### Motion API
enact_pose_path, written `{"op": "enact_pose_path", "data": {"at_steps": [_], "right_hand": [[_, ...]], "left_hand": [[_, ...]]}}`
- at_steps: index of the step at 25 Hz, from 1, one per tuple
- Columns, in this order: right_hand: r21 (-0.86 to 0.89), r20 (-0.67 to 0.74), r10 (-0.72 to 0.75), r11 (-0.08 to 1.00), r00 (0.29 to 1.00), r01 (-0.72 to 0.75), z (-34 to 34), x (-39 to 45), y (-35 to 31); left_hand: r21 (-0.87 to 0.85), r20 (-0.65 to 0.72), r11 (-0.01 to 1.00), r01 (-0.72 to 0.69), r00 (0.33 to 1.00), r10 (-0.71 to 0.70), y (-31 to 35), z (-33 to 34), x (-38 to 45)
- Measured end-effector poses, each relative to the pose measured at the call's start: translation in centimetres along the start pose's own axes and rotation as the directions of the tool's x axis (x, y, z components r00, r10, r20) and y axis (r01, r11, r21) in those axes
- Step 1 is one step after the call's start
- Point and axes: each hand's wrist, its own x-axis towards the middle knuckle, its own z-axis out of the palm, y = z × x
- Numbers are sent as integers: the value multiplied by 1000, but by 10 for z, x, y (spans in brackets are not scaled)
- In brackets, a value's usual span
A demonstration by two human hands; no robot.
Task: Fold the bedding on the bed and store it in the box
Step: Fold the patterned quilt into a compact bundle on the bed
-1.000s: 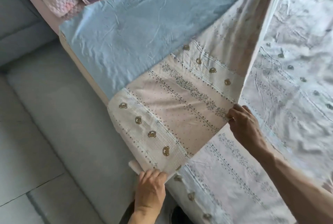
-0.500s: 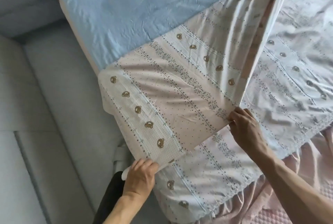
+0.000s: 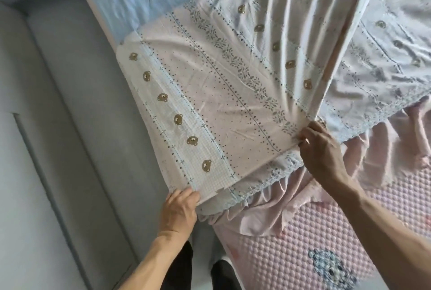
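Folding: sheet (image 3: 221,103) doubled over on bed (image 3: 349,231)
Left hand (image 3: 179,210): grip pinching near corner, aligning edges
Right hand (image 3: 319,150): grip pinching fold, keeping crease taut

a pale pink bear-print sheet (image 3: 224,94) lies folded over itself across the frame's centre, its near corners lifted off the bed.

Bare grey floor (image 3: 58,150) left of the bed leaves passing room; the folded sheet (image 3: 221,103) covers the mattress edge.
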Motion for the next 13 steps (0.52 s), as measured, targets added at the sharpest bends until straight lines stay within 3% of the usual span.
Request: {"op": "enact_pose_path", "data": {"at_steps": [10,13], "right_hand": [[2,23,80,997,997,-80,4,-40,18],[6,26,103,995,994,-103,10,-42,24]], "left_hand": [[-30,129,988,153,981,-148,14,37,-39],[-43,165,960,277,950,-267,17,47,-38]]}}
